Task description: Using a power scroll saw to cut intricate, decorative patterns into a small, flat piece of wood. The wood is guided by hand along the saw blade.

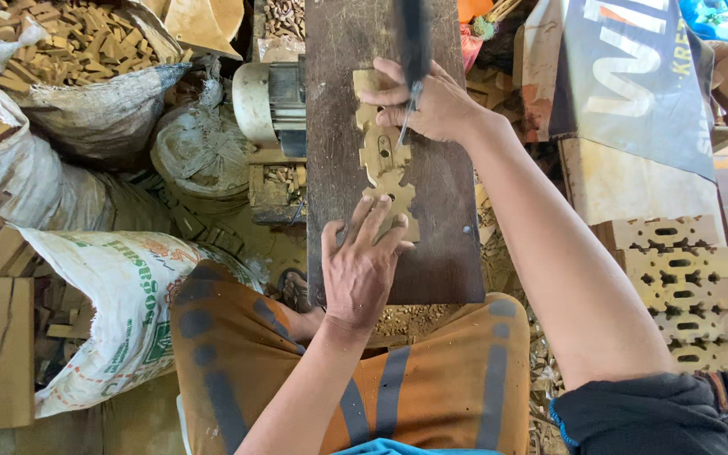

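1. Left hand (pixel 362 265) lies flat, fingers spread, pressing the near end of the fretwork wood piece (pixel 386 156) on the dark desk (pixel 444 244).
2. Right hand (pixel 433 105) pins the far end, grip open.
3. Blurred saw blade (pixel 413 50) meets the piece; cutting appears part done.
4. Finished panels (pixel 676 286) are stacked right; sacks of offcuts (pixel 103 109) and motor (pixel 270 101) crowd left.

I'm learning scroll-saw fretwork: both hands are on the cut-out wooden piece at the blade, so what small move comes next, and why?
Probably a slight feed or turn of the wooden piece against the thin blade. The right hand presses its far end beside the blade, and the left hand lies flat on its near end on the dark saw table, so both can steer. Fingers look close; go slowly.
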